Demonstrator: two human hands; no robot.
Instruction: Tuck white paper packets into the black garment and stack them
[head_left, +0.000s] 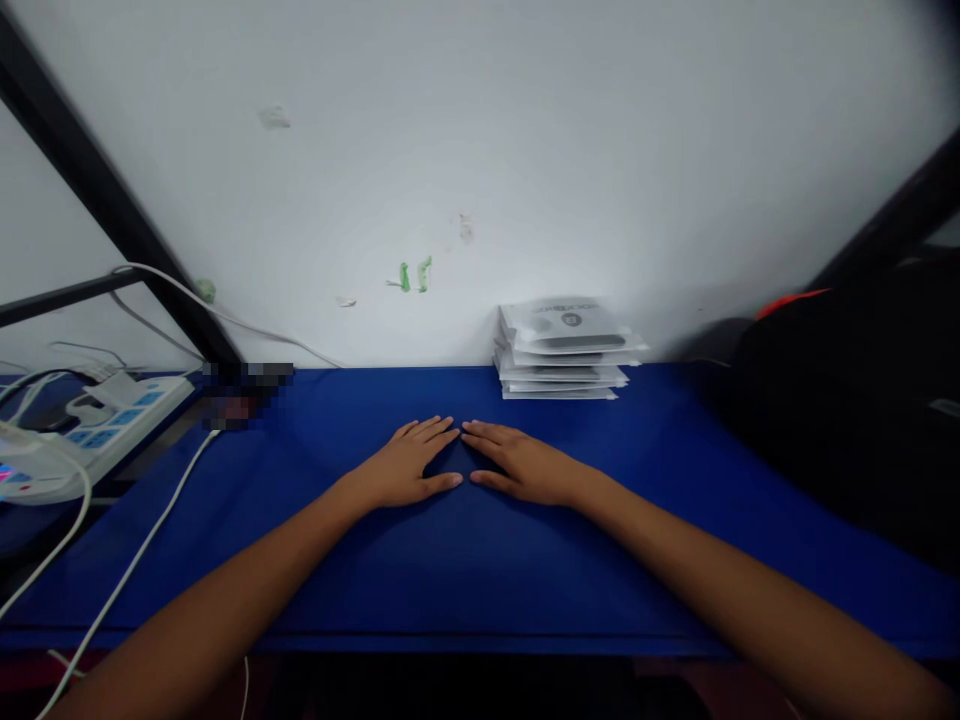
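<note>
My left hand (411, 464) lies flat on the blue tabletop (480, 580), palm down, its thumb held away from the fingers. Facing it, my right hand (529, 465) rests flat in the same way. The fingertips of the two hands nearly meet in the middle, and neither hand holds anything. Behind my right hand, against the wall, stands a stack of several flat white packets (566, 350). The top packet has dark printing and a grey band along its front.
At the left is a white power strip (142, 410) with blue sockets and plugged-in cords. A white cable (161, 520) runs from a blurred-out item (244, 395) to the front edge. A bulky black item (847, 400) occupies the right side. The pale wall (600, 180) bears green scraps.
</note>
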